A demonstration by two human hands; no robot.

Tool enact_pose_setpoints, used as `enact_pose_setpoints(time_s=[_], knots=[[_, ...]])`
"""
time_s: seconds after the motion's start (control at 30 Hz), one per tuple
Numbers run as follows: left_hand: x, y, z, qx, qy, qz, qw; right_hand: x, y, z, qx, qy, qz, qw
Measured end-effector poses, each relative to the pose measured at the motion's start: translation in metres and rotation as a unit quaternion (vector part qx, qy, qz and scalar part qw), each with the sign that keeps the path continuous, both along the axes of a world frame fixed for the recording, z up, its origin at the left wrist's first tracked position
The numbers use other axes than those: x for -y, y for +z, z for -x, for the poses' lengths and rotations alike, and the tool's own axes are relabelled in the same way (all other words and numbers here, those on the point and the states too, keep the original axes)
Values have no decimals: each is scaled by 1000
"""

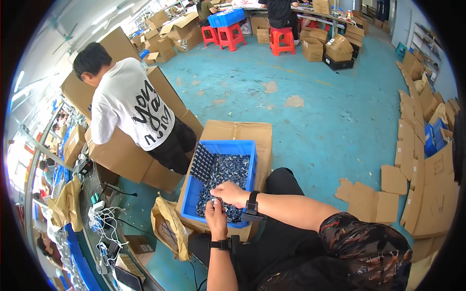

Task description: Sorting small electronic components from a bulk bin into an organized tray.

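A blue plastic bin (253, 167) in front of me is filled with many small dark parts (228, 169), too small to name. Against its left inner side leans a dark tray-like panel with rows of knobs or cells (201, 162). Over the near part of the bin, my right hand (232, 193) is closed in a pinch, fingertips pointing left. Just below it, my left hand (216, 218) is closed too, thumb and fingers upward. The fingertips of both hands nearly meet, and whatever sits between them is too small to make out. Each wrist wears a black strap with a small device.
Under the bin stands a cardboard box (238, 130). An open brown paper sack (167, 228) is by my left knee, beside a bench with tangled white cables (102, 220). A person in a white shirt (133, 104) stands ahead left. Flattened cardboard (369, 199) lies at right.
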State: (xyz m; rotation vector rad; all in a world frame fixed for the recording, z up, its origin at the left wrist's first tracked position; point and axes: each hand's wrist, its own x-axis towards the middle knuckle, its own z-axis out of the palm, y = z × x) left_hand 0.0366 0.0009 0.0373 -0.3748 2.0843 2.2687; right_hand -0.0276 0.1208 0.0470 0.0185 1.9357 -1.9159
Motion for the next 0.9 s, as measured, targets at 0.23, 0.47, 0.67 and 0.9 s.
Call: enact_pose_setpoints(time_s=[0.23, 0.47, 0.67, 0.9], knots=[[13, -17, 2, -49, 19, 240, 969, 6, 4, -9, -60, 31, -27, 997], [6, 10, 1, -76, 19, 360, 930, 1, -9, -2, 248, 35, 218, 943], [13, -4, 3, -105, 26, 335, 936, 5, -8, -3, 182, 30, 162, 969], [2, 14, 4, -36, 14, 387, 921, 5, 3, -12, -34, 58, 5, 998]])
